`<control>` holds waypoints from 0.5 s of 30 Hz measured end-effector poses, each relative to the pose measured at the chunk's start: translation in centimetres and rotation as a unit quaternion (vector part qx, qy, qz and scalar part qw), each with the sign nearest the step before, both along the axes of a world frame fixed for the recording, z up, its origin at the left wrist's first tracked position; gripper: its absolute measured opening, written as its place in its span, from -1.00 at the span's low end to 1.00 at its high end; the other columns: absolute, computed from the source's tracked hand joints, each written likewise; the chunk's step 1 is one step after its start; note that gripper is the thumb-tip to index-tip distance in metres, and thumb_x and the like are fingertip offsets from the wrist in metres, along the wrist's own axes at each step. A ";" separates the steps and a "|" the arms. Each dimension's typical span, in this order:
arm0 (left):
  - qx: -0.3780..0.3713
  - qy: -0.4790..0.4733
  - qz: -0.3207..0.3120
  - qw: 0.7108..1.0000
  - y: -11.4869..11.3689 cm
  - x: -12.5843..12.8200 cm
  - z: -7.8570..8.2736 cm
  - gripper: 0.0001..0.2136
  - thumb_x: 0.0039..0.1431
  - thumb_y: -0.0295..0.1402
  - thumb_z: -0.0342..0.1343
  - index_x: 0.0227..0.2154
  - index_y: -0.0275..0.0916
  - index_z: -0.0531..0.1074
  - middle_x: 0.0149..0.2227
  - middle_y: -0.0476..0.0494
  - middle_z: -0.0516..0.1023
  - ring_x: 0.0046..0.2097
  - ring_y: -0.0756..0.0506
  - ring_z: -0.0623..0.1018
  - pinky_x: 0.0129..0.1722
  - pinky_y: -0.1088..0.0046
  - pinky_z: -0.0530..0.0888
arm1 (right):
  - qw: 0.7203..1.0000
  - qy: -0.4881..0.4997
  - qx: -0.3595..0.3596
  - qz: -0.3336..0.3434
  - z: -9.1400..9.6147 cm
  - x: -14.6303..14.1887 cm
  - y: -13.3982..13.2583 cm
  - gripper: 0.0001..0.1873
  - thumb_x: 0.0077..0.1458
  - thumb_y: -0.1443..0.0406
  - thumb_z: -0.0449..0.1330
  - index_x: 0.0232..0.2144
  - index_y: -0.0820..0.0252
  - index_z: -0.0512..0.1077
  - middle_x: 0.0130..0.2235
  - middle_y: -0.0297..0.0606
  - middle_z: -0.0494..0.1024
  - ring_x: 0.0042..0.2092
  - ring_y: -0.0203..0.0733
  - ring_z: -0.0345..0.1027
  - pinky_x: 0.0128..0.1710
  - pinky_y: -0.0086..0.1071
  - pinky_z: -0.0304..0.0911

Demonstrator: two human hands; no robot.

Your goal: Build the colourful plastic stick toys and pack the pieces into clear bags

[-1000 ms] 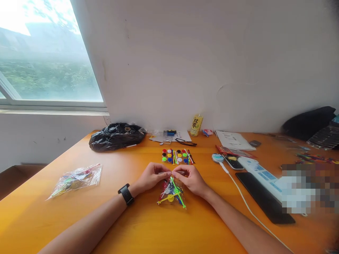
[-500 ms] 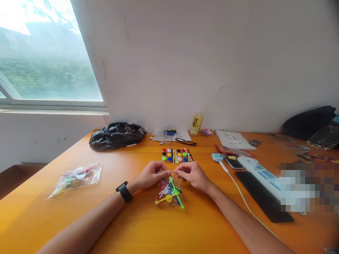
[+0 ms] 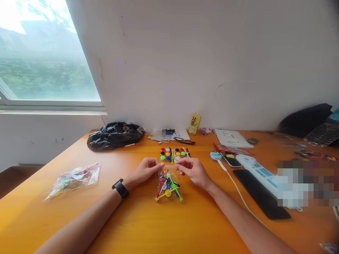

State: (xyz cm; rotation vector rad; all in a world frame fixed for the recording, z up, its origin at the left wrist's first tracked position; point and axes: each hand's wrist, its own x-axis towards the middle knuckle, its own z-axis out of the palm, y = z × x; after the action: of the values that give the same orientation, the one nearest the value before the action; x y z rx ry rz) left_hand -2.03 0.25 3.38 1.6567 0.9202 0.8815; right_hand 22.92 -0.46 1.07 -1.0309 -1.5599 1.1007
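Observation:
A clear plastic bag (image 3: 168, 187) hangs between my hands, filled with small coloured plastic parts in yellow, green, red, white and black. My left hand (image 3: 147, 172) pinches its top edge at the left corner, thumb pointing inward. At the right corner my right hand (image 3: 192, 172) pinches the same edge between thumb and fingers. Just beyond my fingers lie several round coloured pieces (image 3: 167, 154) in rows, with thin coloured sticks (image 3: 173, 156) beside them. Another clear bag of coloured parts (image 3: 74, 179) rests on the table to the left.
At the back are a black plastic bag (image 3: 113, 137), a yellow bottle (image 3: 195, 123) and black-framed glasses (image 3: 184, 141). To the right lie papers (image 3: 233, 138), a white power strip (image 3: 258, 173), a black phone-like slab (image 3: 262, 194) and a white cable (image 3: 238, 195).
My hands have moved slightly apart along the bag's top edge, which now shows as a wider strip between them. The view has shifted a little.

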 end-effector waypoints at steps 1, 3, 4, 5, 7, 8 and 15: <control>0.000 -0.004 -0.003 1.000 -0.1 0.0 0.1 -0.53 0.18 0.07 0.28 -0.50 -0.30 0.50 -0.51 -0.03 0.51 -0.47 0.03 0.40 -0.46 0.54 0.29 | 1.000 0.004 0.000 0.000 -0.1 -0.1 -0.1 -0.62 0.03 0.02 0.43 -0.29 0.20 0.65 -0.40 -0.27 0.61 -0.46 -0.27 0.41 -0.42 -0.37 0.38; -0.013 -0.004 -0.016 1.000 -0.1 -0.1 0.1 -0.58 0.16 0.03 0.31 -0.41 -0.31 0.56 -0.42 -0.09 0.60 -0.41 -0.01 0.48 -0.40 0.52 0.37 | 1.000 0.008 -0.001 -0.001 -0.3 -0.3 -0.2 -0.64 0.04 0.02 0.43 -0.29 0.20 0.65 -0.40 -0.27 0.61 -0.45 -0.27 0.41 -0.41 -0.37 0.37; -0.021 -0.001 -0.021 1.000 0.0 -0.1 0.0 -0.59 0.14 0.02 0.33 -0.39 -0.31 0.58 -0.40 -0.11 0.62 -0.39 -0.02 0.50 -0.39 0.51 0.39 | 1.000 0.008 -0.002 -0.001 -0.4 -0.5 -0.3 -0.65 0.04 0.03 0.43 -0.30 0.19 0.65 -0.40 -0.27 0.61 -0.45 -0.27 0.40 -0.41 -0.37 0.37; -0.026 0.001 -0.025 0.999 0.0 -0.1 -0.1 -0.61 0.11 0.00 0.36 -0.40 -0.31 0.59 -0.40 -0.12 0.63 -0.39 -0.03 0.51 -0.39 0.51 0.40 | 1.000 0.008 -0.003 -0.003 -0.5 -0.6 -0.4 -0.66 0.04 0.04 0.43 -0.31 0.19 0.65 -0.41 -0.28 0.60 -0.45 -0.27 0.39 -0.40 -0.37 0.36; -0.026 0.003 -0.025 0.999 0.2 -0.1 -0.3 -0.62 0.09 -0.03 0.39 -0.43 -0.31 0.58 -0.42 -0.14 0.63 -0.41 -0.03 0.52 -0.39 0.50 0.42 | 1.000 0.007 -0.002 -0.004 -0.6 -1.0 -0.5 -0.66 0.05 0.04 0.43 -0.32 0.19 0.63 -0.42 -0.28 0.60 -0.44 -0.26 0.40 -0.39 -0.36 0.37; -0.024 0.004 -0.024 0.999 0.3 -0.1 -0.3 -0.63 0.09 -0.04 0.39 -0.44 -0.31 0.58 -0.42 -0.14 0.64 -0.41 -0.03 0.53 -0.40 0.51 0.43 | 1.000 0.007 0.002 -0.004 -0.6 -1.1 -0.5 -0.66 0.06 0.03 0.42 -0.31 0.19 0.63 -0.40 -0.28 0.60 -0.42 -0.24 0.41 -0.37 -0.36 0.37; 0.176 0.128 0.015 0.976 1.1 -4.8 4.7 -0.76 0.22 -0.15 0.29 -0.35 -0.24 0.64 -0.26 -0.19 0.71 -0.22 -0.13 0.65 -0.23 0.44 0.53 | 0.999 -0.026 0.036 -0.014 -1.1 -1.3 -0.7 -0.61 0.26 -0.04 0.22 -0.22 0.15 0.56 -0.41 -0.29 0.52 -0.38 -0.22 0.40 -0.39 -0.40 0.30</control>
State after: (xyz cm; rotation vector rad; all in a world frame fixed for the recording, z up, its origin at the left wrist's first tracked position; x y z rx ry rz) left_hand -6.85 1.33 8.06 2.1036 1.0057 0.9040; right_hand 21.59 -1.18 -0.01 -1.0367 -1.6111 0.9991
